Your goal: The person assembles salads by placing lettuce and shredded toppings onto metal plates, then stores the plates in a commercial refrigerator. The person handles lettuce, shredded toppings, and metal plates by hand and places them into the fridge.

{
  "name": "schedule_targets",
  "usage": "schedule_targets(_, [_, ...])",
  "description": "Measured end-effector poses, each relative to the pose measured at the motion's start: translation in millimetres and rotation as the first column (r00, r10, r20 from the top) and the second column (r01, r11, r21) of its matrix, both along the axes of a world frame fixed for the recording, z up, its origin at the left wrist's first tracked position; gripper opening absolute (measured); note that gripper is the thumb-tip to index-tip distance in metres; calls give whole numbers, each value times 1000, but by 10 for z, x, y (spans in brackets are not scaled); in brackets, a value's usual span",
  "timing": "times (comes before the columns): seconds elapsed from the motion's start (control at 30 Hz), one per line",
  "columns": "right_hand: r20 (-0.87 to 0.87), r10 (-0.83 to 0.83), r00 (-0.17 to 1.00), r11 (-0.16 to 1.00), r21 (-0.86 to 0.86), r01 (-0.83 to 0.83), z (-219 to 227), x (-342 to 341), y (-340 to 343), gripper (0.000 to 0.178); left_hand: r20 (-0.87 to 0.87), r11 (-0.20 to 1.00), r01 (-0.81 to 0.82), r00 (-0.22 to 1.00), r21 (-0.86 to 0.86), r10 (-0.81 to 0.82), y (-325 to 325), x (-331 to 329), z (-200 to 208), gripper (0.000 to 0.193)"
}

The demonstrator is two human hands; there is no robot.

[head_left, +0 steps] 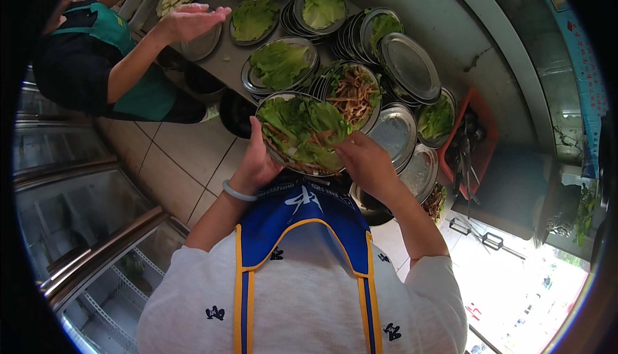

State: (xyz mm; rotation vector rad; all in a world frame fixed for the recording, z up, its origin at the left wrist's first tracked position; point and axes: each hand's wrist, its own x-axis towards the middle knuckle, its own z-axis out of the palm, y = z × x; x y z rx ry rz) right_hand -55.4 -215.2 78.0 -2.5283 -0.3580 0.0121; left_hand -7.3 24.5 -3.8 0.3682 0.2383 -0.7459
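Observation:
Close in front of my apron is a round metal plate with green lettuce leaves spread over it; some brown strips show at its lower edge. My left hand supports the plate at its left side, thumb up along the rim and the other fingers hidden beneath. At the right edge, my right hand has its fingers pinched on the lettuce. Just beyond stands another plate holding brown shredded food and some lettuce.
Stacked metal plates, several topped with lettuce, crowd the counter. At the right is an orange basket with dark-handled utensils. A co-worker in a green apron stands at the left, one hand raised over the counter. Glass-doored coolers line the left.

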Motion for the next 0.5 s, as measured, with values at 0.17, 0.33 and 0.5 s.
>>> schedule_targets(0.17, [-60, -116, 991, 993, -15, 115, 13, 11, 18, 13, 7, 1000, -8, 1000, -1, 8, -17, -13, 3, 78])
schedule_targets(0.33, [-55, -177, 983, 984, 12, 178, -25, 141, 177, 13, -11, 1000, 8, 1000, -28, -9, -30, -11, 3, 78])
schedule_targets(0.5, [-81, -140, 987, 989, 34, 143, -27, 161, 157, 14, -15, 1000, 8, 1000, -20, -8, -26, -14, -25, 80])
